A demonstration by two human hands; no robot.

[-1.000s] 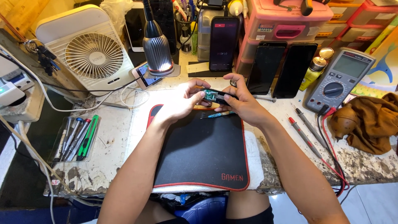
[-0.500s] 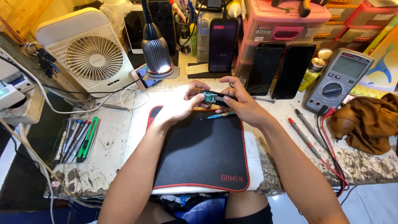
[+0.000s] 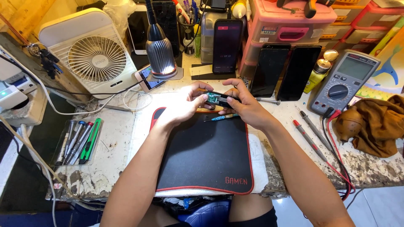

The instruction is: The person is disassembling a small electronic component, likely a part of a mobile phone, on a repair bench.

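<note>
- The left hand (image 3: 182,106) and right hand (image 3: 247,108) meet over the far edge of the black mat (image 3: 205,155), both closed on a small dark device (image 3: 219,99) with a green circuit board showing at its left end.
- The device's long axis runs left to right, held off the mat; the left fingers (image 3: 201,97) pinch the board end, the right fingers (image 3: 232,90) wrap the other end from above and behind. Neither hand is plainly nearer: both touch it.
- Just under the hands a thin blue-handled tool (image 3: 221,117) lies on the mat near its far edge, pointing left to right, apart from both hands.
- Along the left side of the counter (image 3: 113,147), a clear pouch (image 3: 67,141) holds several screwdrivers and a green-handled tool (image 3: 90,141).
- At the far edge a pen cup (image 3: 188,35) holds pens and tools; pink plastic drawer boxes (image 3: 290,25) stand beside it, contents hidden.
- A lamp (image 3: 160,54) and a white fan (image 3: 90,56) stand at the far left; a multimeter (image 3: 346,82) with its probes (image 3: 309,134) sits at the right, next to a brown cloth (image 3: 378,124).
</note>
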